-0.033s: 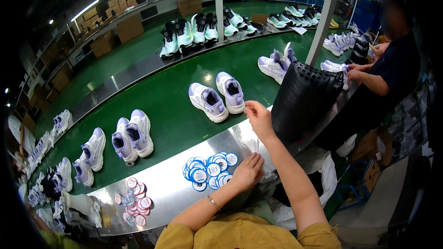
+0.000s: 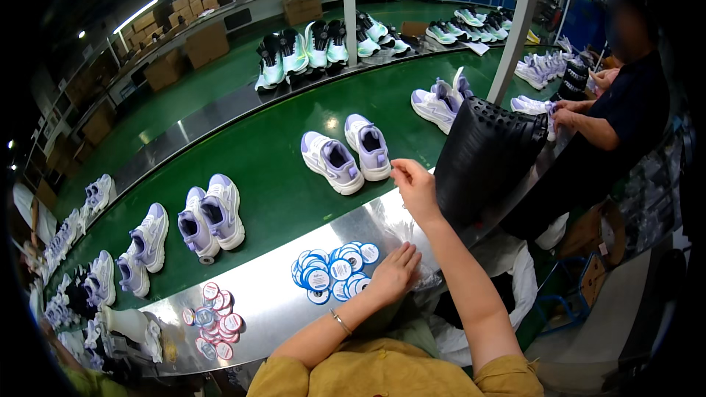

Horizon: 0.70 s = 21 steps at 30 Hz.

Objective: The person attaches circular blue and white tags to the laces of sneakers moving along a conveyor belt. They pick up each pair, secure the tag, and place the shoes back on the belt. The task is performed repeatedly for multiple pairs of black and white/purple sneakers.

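My left hand (image 2: 393,276) lies with its fingers stretched over a heap of thin clear plastic strands (image 2: 397,224) at the metal ledge's near edge. Above it, my right hand (image 2: 417,187) is closed in a pinch beside the heel of a white and lilac sneaker (image 2: 368,148); whatever sits between its fingertips is too small to make out. That sneaker's mate (image 2: 331,162) stands just to the left on the green belt. Round blue-rimmed tags (image 2: 340,270) lie piled to the left of my left hand.
Red-rimmed round tags (image 2: 218,323) lie farther left on the metal ledge (image 2: 268,298). More sneaker pairs (image 2: 209,213) line the green belt (image 2: 272,140). A black padded cover (image 2: 485,162) rises at my right. Beyond it, a person (image 2: 625,95) handles shoes. Mint-green sneakers (image 2: 301,51) stand on the far ledge.
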Tool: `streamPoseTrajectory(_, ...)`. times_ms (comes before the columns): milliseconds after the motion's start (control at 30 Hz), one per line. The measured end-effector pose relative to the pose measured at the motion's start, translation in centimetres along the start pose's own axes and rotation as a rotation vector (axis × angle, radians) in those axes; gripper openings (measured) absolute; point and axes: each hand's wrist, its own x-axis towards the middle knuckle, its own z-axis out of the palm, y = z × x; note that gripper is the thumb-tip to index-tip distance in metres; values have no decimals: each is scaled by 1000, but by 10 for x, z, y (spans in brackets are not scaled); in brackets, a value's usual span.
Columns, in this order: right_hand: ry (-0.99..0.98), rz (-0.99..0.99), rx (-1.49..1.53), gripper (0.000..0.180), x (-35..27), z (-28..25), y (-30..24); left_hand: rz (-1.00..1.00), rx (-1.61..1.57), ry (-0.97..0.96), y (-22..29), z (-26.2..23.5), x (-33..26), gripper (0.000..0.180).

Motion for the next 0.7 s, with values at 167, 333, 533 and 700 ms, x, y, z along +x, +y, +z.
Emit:
streamPoseTrajectory(167,51,53,227,7,-11,-41,-39,-20,-16,127,-2,-27,6,38)
streamPoseTrajectory(333,-27,239,441,9,-40,-67,-36,-209,120,122,-41,-62,4,36)
streamPoseTrajectory(533,-197,472,548,9,-64,-64,-32,-331,151,-48,-53,-56,6,33)
streamPoseTrajectory(700,-238,562,380,10,-85,-53,-2,-372,21,11,-56,-55,23,25)
